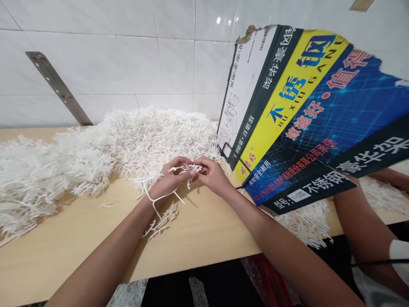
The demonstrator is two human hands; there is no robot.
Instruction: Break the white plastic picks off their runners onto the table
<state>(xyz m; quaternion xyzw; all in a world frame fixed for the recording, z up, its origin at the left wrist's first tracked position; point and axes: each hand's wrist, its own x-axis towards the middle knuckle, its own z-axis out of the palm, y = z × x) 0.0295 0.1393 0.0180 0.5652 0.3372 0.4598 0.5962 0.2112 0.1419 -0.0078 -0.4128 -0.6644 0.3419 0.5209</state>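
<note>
Near the middle of the view, my left hand (171, 179) and my right hand (211, 172) meet at the fingertips above the wooden table (198, 234). Both have their fingers closed on a thin, white branched plastic piece (166, 197). Its small tips show between the fingers, and longer stems hang below my left hand and over the wrist. The lower branches reach down close to the table top. Just behind my hands lies a large heap of similar white branched pieces (159, 136).
A printed cardboard panel (297, 115) stands at the right, with more white pieces beneath it. Beyond it another person's arm (364, 221) shows. A metal bracket (60, 87) leans on the tiled wall (172, 55) at the back left.
</note>
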